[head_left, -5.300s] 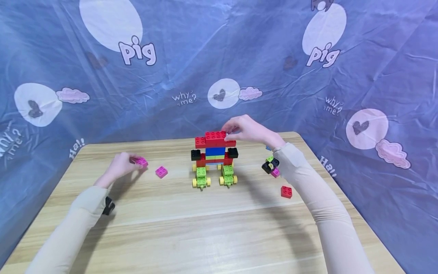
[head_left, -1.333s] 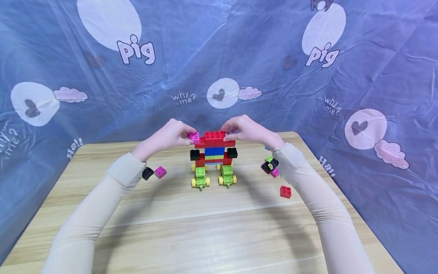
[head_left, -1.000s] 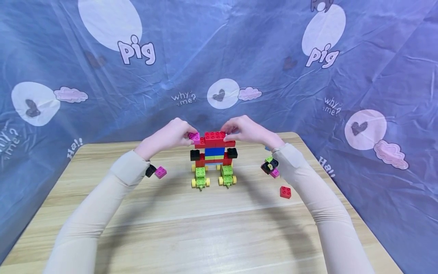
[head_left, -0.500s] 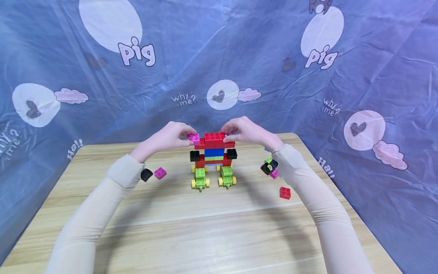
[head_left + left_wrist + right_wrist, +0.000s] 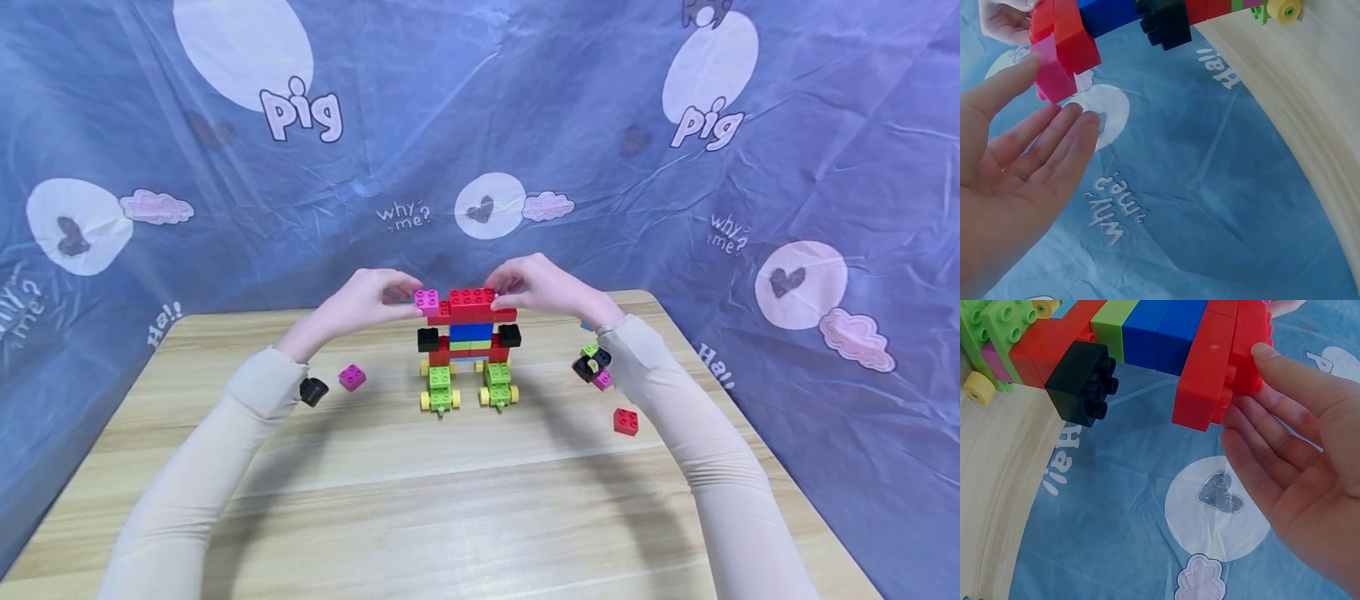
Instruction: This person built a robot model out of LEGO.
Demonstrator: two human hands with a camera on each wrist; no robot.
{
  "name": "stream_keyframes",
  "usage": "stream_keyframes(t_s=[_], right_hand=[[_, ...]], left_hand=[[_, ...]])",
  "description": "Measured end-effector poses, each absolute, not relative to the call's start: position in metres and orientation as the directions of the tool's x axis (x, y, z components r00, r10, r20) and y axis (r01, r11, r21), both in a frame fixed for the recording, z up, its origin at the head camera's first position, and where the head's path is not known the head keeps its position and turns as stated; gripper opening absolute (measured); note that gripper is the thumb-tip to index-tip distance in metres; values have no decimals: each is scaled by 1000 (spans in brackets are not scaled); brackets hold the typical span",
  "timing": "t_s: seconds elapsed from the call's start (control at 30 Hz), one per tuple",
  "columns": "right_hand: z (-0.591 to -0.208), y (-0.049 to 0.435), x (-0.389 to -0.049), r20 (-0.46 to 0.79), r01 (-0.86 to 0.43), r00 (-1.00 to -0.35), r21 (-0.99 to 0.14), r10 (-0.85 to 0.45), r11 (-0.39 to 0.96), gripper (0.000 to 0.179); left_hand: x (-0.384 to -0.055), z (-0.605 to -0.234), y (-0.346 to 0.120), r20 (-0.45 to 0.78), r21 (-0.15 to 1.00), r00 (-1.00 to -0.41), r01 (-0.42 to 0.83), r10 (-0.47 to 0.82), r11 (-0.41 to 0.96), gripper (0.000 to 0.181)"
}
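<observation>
A robot-like figure of toy building bricks (image 5: 471,333) stands on the table, with green wheeled feet, a blue middle and red bricks on top. A pink brick (image 5: 426,302) sits on the left end of its red upper row. My left hand (image 5: 360,300) is beside that pink brick; in the left wrist view the thumb tip (image 5: 1030,62) is right at it, while the straight fingers stand apart from it. At the other end, my right hand (image 5: 540,287) pinches the top red brick (image 5: 1249,347), thumb on its near side and fingertips behind.
On the table's left lies another pink brick (image 5: 352,377). To the right are a red brick (image 5: 626,421) and a few small bricks partly hidden by a black wrist camera (image 5: 592,365). A blue printed cloth (image 5: 420,125) hangs behind and around the table.
My left hand has carried the pink brick from the table's left onto the figure's red row, and its fingers have since loosened and drawn slightly left. The right hand stays at the red top.
</observation>
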State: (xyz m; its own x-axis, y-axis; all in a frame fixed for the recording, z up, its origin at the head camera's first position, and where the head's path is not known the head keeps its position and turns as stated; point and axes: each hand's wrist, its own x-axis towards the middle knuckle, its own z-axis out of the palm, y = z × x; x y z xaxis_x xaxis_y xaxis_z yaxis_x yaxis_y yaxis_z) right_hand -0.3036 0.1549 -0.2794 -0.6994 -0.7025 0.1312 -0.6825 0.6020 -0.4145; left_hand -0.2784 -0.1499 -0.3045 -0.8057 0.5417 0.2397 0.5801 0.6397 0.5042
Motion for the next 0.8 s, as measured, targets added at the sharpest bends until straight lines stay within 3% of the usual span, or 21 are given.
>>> stream_keyframes(t_s=[0.53, 0.8], right_hand=[[-277, 157, -305, 129, -671, -706, -434, -696, 601, 31], [-279, 155, -305, 121, -666, -708, -443, -696, 600, 31]], left_hand=[[-278, -364, -213, 263, 538, -878, 477, 399, 695, 42], [-271, -408, -240, 116, 492, -926, 367, 358, 789, 52]])
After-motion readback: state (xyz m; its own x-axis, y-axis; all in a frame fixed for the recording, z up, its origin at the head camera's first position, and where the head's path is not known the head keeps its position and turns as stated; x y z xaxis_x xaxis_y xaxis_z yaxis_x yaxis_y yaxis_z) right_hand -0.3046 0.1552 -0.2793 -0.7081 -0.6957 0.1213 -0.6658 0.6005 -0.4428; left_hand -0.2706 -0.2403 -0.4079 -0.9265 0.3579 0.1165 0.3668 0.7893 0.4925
